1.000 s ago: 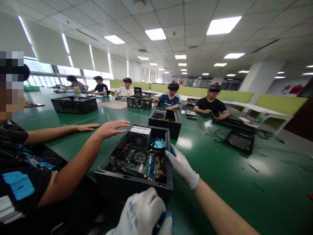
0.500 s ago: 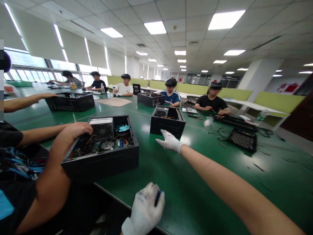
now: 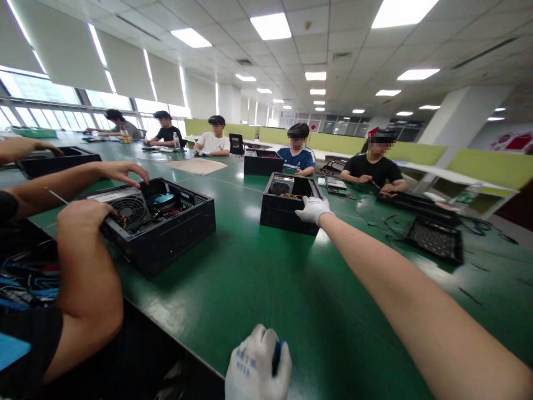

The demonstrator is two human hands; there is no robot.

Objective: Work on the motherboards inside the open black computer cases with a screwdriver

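Observation:
My right hand [image 3: 314,210], in a white glove, reaches far across the green table. Its fingers are on the front right rim of a small black computer case [image 3: 280,218]. The case is open at the top, with a fan and coloured wires showing inside. At the bottom of the view my left hand [image 3: 257,364], also gloved, is curled closed near the table's front edge. Something dark blue shows between its thumb and fingers, but I cannot make out what it is.
A co-worker's hands [image 3: 85,214] are at a larger open computer case [image 3: 175,236] on my left. Cables and a black panel [image 3: 435,240] lie to the right. Several people sit across the table [image 3: 250,278]; a brown sheet [image 3: 197,166] lies farther back.
My right hand has moved from in front of the small case onto its rim. The co-worker's larger case has turned and shifted left, and one of their hands has lifted above it.

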